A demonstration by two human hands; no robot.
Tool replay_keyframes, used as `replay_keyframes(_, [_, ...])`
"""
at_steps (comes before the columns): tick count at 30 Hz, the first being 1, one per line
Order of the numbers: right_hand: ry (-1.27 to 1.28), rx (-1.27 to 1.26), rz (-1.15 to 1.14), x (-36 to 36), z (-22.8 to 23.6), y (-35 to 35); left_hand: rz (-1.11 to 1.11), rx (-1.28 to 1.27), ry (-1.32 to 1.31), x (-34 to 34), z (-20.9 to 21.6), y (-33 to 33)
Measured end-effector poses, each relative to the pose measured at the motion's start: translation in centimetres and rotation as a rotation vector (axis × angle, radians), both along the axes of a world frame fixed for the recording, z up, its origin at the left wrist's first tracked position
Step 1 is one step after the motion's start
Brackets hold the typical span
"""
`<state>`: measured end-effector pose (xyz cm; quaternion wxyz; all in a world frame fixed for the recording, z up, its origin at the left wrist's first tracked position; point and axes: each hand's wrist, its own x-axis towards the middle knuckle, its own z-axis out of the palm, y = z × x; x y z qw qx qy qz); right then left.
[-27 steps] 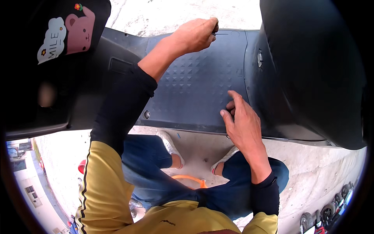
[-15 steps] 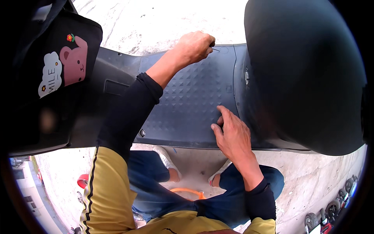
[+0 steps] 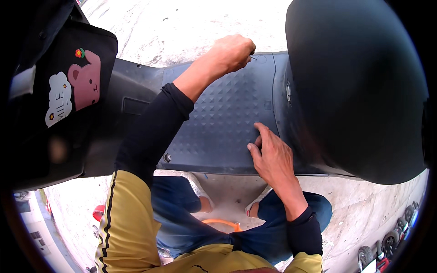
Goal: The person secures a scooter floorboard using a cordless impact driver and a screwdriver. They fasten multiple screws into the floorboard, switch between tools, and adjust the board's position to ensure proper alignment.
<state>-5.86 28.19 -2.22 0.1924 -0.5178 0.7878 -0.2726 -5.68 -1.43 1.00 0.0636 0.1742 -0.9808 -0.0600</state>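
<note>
Dark grey plastic makes up the wide footboard with raised pyramid studs (image 3: pixel 214 132), which spans the middle of the view between the scooter's front and seat ends. At its far edge, by the right corner, the bare left hand (image 3: pixel 233 52) has its fingers curled in, pinched on what looks like a thin dark sliver (image 3: pixel 254 58); the knuckles hide most of it, so it is hard to say whether this is a slim tool. The bare right hand (image 3: pixel 275 157) is loosely spread over the near right part of the board, index finger out and thumb apart, holding nothing visible; whether its fingertip touches cannot be told. The two hands are well apart.

Since the earliest picture, the footboard has dropped lower in view and the left fist appears closer to the right-hand seam, though a head movement could account for much of that. Against half a second ago, both hands have barely shifted, which suggests the work stays fixed on that far corner.

Farther out, a round metallic fastener (image 3: pixel 167 157) sits at the near left corner. The bulky black seat (image 3: pixel 355 91) rises on the right; on the left hangs a black fabric bag with a pink bear print (image 3: pixel 86 86). Pale, scuffed concrete ground (image 3: pixel 200 27) lies beyond.
</note>
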Motion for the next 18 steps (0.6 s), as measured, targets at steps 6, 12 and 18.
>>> replay_keyframes(6, [-0.046,0.001,-0.026,-0.2,0.2,-0.2,-0.014,0.029,0.002,0.4,0.1,0.5])
replay_keyframes(12, [-0.079,-0.004,-0.038,-0.2,0.2,-0.1,-0.026,-0.021,0.055,1.1,-1.5,1.0])
replay_keyframes(18, [-0.345,-0.114,-0.104,-0.1,-0.3,-1.0,-0.019,0.057,0.061,-1.4,-0.5,-0.3])
